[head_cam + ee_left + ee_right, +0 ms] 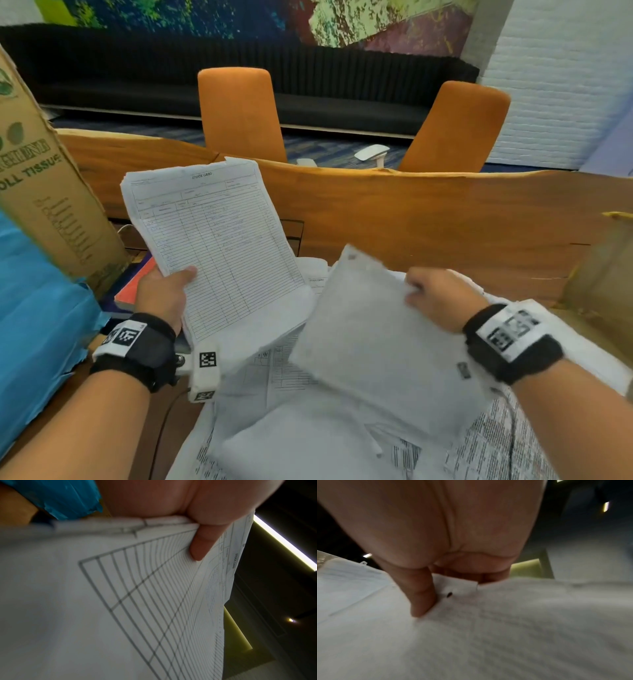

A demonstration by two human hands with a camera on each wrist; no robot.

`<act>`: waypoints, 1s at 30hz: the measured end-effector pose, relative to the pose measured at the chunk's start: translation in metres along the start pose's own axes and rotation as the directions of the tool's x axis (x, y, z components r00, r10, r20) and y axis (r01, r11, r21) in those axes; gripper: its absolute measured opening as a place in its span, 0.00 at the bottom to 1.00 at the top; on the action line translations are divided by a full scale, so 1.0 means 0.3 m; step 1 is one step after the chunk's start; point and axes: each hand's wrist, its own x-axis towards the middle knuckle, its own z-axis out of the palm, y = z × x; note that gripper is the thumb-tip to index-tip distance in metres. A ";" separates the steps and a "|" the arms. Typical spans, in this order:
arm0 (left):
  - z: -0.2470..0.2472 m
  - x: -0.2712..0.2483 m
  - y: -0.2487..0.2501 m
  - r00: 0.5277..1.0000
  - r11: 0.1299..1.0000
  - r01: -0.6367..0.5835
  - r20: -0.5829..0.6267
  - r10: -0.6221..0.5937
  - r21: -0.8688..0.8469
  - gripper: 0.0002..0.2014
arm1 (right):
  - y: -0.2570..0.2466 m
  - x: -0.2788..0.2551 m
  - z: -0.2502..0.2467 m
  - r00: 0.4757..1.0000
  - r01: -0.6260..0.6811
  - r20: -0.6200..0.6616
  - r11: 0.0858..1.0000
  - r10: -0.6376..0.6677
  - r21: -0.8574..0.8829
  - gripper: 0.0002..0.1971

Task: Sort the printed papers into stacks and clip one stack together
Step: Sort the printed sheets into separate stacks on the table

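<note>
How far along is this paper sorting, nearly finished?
Not nearly. Started: the left hand grips a stack of stock cards. In hand: the right hand pinches another sheet, blank side up. Left: loose papers lie jumbled below, and no clip is visible on any stack.

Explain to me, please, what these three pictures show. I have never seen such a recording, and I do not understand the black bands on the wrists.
No machine here: a person sorts papers with bare hands. The large picture comes from a camera on the head. The black bands carry small cameras, which give the two close pictures.

The left hand holds up a bundle of stock cards; its thumb presses on the top sheet. The right hand pinches a grey sheet at its edge; the thumb lies on the paper.

More loose papers lie below on the wooden table. A cardboard box stands at the left, and two orange chairs stand behind the table.
</note>
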 end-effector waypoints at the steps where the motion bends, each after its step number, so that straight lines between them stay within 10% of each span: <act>1: 0.000 0.001 0.001 1.000 1.000 -0.001 -0.008 0.000 -0.002 0.11 | 0.024 0.002 -0.063 0.996 -0.014 -0.094 0.999 0.011 -0.034 0.10; 6: 0.017 0.001 0.006 0.999 1.000 -0.002 -0.033 0.002 -0.001 0.10 | -0.027 -0.020 -0.061 0.831 0.150 -0.492 0.956 -0.260 -0.252 0.07; 9: 0.025 -0.002 0.014 0.999 1.000 -0.017 -0.037 0.016 -0.006 0.10 | -0.075 -0.018 0.211 0.953 0.181 -0.169 0.920 -0.251 -0.347 0.13; 14: -0.006 0.008 0.024 0.999 1.000 0.005 -0.048 -0.005 0.009 0.09 | -0.075 -0.020 0.475 0.953 0.151 0.294 0.950 -0.068 -0.272 0.15; 18: -0.036 0.019 0.028 0.997 1.000 0.016 -0.079 -0.015 0.014 0.08 | -0.191 -0.066 0.451 0.946 0.226 0.269 0.963 -0.181 -0.144 0.22; 23: -0.022 0.007 0.033 0.995 0.999 0.024 -0.092 -0.026 -0.021 0.07 | -0.447 -0.151 0.520 0.762 0.581 0.410 0.809 -0.501 -0.090 0.30; 30: -0.033 -0.009 0.044 0.996 0.999 -0.034 -0.079 0.036 0.026 0.16 | -0.539 -0.158 0.407 0.638 0.572 0.598 0.818 -0.486 0.054 0.09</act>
